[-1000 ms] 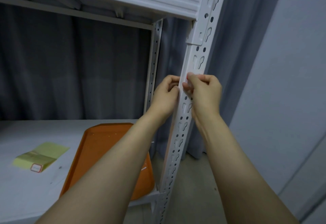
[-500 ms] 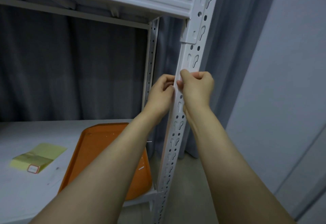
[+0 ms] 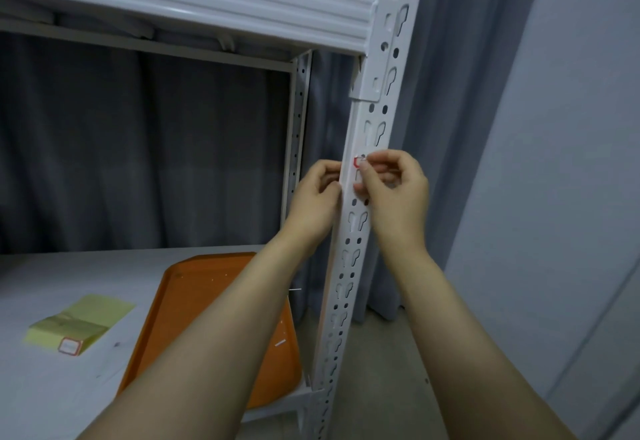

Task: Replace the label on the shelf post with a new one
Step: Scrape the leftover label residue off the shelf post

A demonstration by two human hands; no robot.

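Observation:
A white perforated shelf post runs up the middle of the view. A small white label with a red border sits on the post at hand height, mostly hidden by fingers. My right hand pinches that label against the post's front face with thumb and fingertips. On the post's left edge, my left hand has its fingers curled round the post. A second red-bordered label lies on a yellow pad on the lower shelf at the left.
An orange tray lies on the lower white shelf beside the post. A white shelf beam crosses overhead. Grey curtain hangs behind; a pale wall stands on the right.
My right fingers have shifted so a red corner of the label now shows on the post. Both hands stay at the same spot on the post.

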